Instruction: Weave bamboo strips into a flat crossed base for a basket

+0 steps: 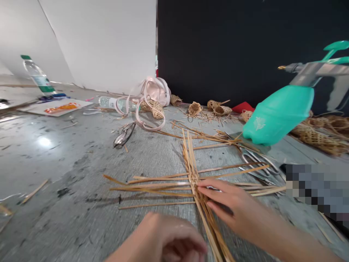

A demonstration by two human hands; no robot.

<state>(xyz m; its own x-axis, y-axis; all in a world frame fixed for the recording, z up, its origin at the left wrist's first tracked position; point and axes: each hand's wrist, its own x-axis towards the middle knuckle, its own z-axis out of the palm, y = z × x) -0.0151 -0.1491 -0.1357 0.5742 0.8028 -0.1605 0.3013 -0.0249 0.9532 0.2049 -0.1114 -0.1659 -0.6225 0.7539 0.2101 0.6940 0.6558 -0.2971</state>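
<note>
Thin bamboo strips (194, 182) lie crossed on the grey table, one bundle running away from me and others across it. My right hand (231, 203) rests on the crossing, its fingers stretched out and fingertips pressing the strips down. Near the bottom edge is my left hand (169, 233), just left of the near ends of the lengthwise bundle. Its fingers curl inward, and what they hold, if anything, is hidden. Loose bamboo strips (207, 136) lie beyond the crossing.
A green spray bottle (280, 112) and scissors (253, 163) are on the right. Glasses (124, 135), a pink bag (156, 91) and small woven baskets (195, 108) lie farther back. A water bottle (39, 76) stands far left. A dark panel (245, 47) rises behind.
</note>
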